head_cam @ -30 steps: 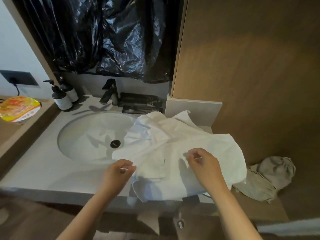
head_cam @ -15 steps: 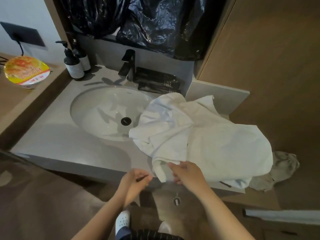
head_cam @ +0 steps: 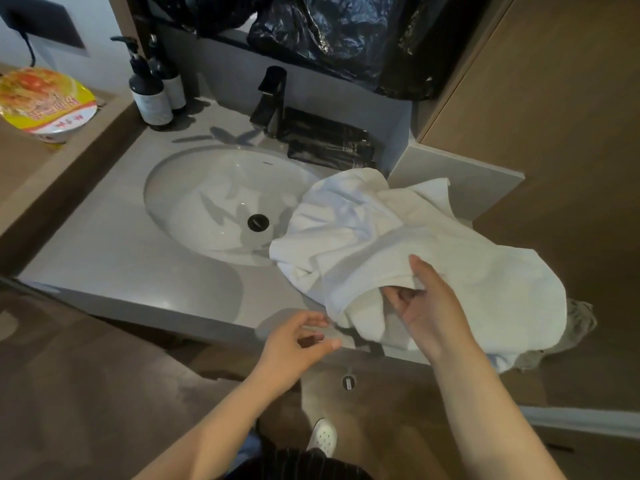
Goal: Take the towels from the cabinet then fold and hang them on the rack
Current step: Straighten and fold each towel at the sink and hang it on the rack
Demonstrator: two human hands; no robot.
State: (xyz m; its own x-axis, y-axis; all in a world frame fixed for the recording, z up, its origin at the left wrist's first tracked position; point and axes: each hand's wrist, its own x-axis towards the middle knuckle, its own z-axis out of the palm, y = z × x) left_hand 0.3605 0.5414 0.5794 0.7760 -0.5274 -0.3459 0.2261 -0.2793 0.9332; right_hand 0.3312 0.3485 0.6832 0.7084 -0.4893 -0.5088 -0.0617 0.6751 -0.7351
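Towel point(head_cam: 381, 230): white, crumpled in a heap on the counter point(head_cam: 104, 265), right of the basin point(head_cam: 207, 202). Its left part overhangs the basin's right rim and its near part hangs over the counter's front edge.

Right hand point(head_cam: 426, 306): grasping the towel. The thumb lies on top of a fold and the fingers point(head_cam: 398, 296) are curled under it, so the fold is pinched between them at the towel's near side.

Left hand point(head_cam: 298, 337): released, fingers loosely curled, nothing seen in it. It hovers at the counter's front edge, just beside the towel's lower-left corner. Cannot tell whether it touches the towel, since the fingertips are blurred.

Surroundings: 
- A grey-beige cloth point(head_cam: 575, 327) sits at the towel's right end, partly under it. 
- A black faucet point(head_cam: 272, 98) stands behind the basin, with black packets point(head_cam: 329, 143) lying just to its right. 
- Two pump bottles point(head_cam: 149, 95) stand at the counter's back-left corner. 
- A noodle cup point(head_cam: 45, 102) is on the ledge further left. 
- A black plastic bag point(head_cam: 329, 29) hangs above the faucet. 
- A wood panel point(head_cam: 554, 133) fills the right side.
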